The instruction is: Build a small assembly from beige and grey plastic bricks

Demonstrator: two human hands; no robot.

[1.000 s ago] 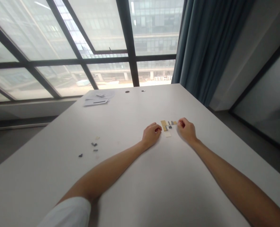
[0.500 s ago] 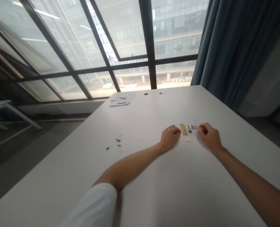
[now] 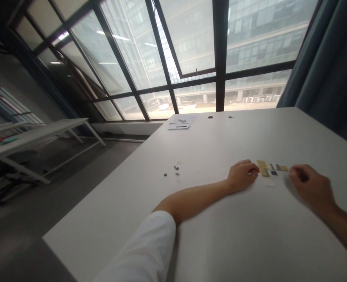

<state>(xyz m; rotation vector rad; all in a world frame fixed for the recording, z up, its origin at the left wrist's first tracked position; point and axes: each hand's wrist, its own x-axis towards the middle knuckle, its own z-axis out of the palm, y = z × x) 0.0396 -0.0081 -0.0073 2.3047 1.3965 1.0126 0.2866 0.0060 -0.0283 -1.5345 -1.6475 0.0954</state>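
Observation:
On the white table (image 3: 208,235), small flat yellow pieces (image 3: 261,164) lie side by side with narrow grey pieces, a dark piece (image 3: 274,172) among them. My left hand (image 3: 243,176) rests at the left edge of this group, its fingers curled with the tips together. To the right of the group, my right hand (image 3: 312,186) is closed, thumb and fingers bent towards the end yellow piece (image 3: 283,168). Whatever either hand pinches is too small to make out. A pale flat piece (image 3: 268,182) lies just below the group.
Several small dark pieces (image 3: 176,168) and a pale yellow one (image 3: 179,161) lie left of my left hand. Papers (image 3: 179,124) and a round dark disc (image 3: 210,117) are at the far edge. Another table (image 3: 53,128) stands at the left, before the windows.
The view has swung left, so the table and both hands appear further right. My right hand sits slightly farther from the end yellow piece. The left hand keeps its place beside the group.

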